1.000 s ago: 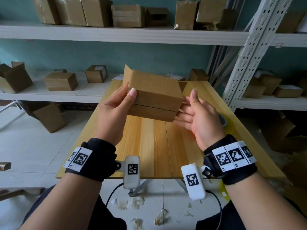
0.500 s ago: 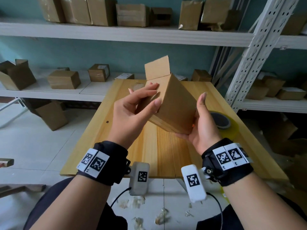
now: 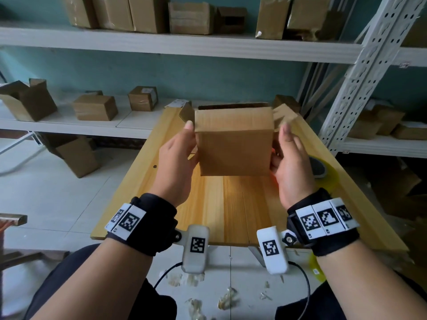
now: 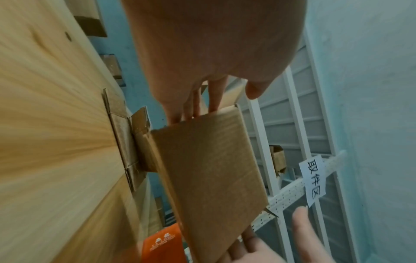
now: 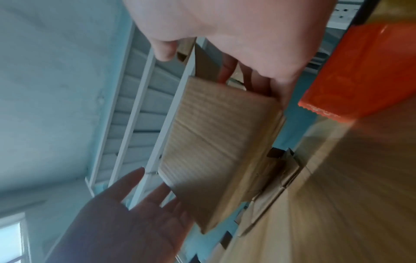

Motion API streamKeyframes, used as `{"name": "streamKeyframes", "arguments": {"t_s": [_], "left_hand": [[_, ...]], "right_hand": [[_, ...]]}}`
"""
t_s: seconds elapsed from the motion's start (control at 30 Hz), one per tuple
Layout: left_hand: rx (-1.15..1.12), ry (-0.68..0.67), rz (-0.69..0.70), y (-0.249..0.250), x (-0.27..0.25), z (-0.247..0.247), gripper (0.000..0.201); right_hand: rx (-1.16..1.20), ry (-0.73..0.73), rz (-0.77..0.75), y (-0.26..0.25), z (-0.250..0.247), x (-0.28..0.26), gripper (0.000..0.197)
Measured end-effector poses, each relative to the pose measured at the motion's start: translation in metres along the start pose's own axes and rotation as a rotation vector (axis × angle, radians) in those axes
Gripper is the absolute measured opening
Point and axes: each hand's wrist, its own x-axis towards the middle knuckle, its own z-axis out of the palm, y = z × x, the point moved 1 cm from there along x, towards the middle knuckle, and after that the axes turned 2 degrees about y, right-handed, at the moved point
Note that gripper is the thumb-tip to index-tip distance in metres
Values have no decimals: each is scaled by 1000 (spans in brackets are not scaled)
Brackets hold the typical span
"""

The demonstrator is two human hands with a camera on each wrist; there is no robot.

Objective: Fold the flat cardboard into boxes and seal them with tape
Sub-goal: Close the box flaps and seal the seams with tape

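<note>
I hold a brown cardboard box point(image 3: 233, 144) upright in the air above the wooden table point(image 3: 231, 204), its broad face towards me and its loose flaps at the top. My left hand point(image 3: 178, 155) lies against its left side, fingers straight and thumb pointing up. My right hand point(image 3: 291, 162) mirrors it on the right side. In the left wrist view the box point(image 4: 209, 169) is pressed between straight fingers, and the thumbs stand free. The right wrist view shows the box point(image 5: 220, 142) blurred, with the left hand point(image 5: 126, 222) open-palmed under its corner.
A roll of clear tape point(image 3: 321, 169) lies on the table just right of my right hand. An orange tape dispenser point(image 5: 360, 71) sits under the box. Flat cardboard point(image 4: 121, 142) lies at the table's far end. Shelves with several boxes point(image 3: 94, 107) stand behind.
The box has turned from a tilted, edge-on pose to upright with its broad face towards me. My hands have shifted to its left and right sides.
</note>
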Motion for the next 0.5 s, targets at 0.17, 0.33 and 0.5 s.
{"name": "streamKeyframes", "arguments": {"t_s": [0.17,0.33,0.5], "left_hand": [[-85,68,-162,6,6,-5,62],[-199,126,-226,11,2,-1,53],[-141,64,-272,9,5,-4,67]], "right_hand": [[-84,-137,28,8,4,-4,72],[-27,-127,66,6,4,-3,71],[7,-132,121,12,3,1,109]]}}
